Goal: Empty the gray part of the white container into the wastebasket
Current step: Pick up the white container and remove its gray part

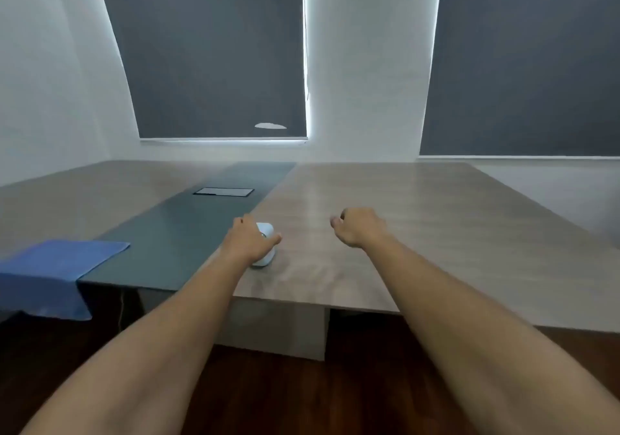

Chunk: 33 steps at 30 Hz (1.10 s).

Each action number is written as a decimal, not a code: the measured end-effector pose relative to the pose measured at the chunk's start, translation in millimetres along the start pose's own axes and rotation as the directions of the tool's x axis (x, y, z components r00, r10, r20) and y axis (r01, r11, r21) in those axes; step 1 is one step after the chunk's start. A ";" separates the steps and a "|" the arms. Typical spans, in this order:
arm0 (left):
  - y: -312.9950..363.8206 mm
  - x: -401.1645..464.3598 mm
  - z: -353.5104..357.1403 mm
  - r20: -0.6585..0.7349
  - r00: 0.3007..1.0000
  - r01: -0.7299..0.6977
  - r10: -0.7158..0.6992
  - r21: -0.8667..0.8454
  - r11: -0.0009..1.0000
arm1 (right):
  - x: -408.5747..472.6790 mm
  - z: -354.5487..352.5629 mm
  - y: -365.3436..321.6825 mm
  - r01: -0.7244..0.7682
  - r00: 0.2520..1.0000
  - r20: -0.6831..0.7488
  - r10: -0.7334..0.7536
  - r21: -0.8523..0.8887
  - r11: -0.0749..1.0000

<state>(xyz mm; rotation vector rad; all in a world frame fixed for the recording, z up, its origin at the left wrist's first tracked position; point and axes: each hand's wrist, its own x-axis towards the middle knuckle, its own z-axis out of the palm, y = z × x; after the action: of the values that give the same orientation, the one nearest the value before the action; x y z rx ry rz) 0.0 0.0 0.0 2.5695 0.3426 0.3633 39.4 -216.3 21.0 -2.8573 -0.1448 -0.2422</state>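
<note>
A small white container (266, 230) stands on the wooden table (419, 233), near its front edge. My left hand (250, 241) is wrapped over it from the near side and covers most of it. Its gray part is hidden by my fingers. My right hand (357, 228) hovers over the table to the right, about a hand's width from the container, fingers curled in with nothing in them. No wastebasket is in view.
A blue cloth (57, 267) hangs over the table's front left corner. A dark strip (188, 233) runs down the table's middle with a black cable hatch (223, 192) set in it. Dark floor lies below the table edge. Two windows with dark blinds are behind.
</note>
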 end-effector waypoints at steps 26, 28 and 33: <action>1.8 52.6 60.3 0.301 0.919 0.387 -0.256 -0.816 0.429 | 17.0 47.2 -10.4 -0.588 0.798 0.583 0.151 0.700 0.405; 11.3 47.7 62.0 0.311 0.924 0.380 -0.223 -0.823 0.422 | 11.6 46.6 -7.3 -0.588 0.798 0.594 0.105 0.728 0.353; 30.0 40.7 64.2 0.322 0.935 0.355 -0.151 -0.829 0.432 | 5.6 45.7 -2.2 -0.542 0.832 0.551 0.059 0.786 0.297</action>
<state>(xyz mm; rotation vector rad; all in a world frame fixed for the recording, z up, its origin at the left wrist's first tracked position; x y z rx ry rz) 63.6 -41.8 -29.9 1.4479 0.3393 0.0958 51.6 -201.2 -20.8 -1.6213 0.1720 0.4559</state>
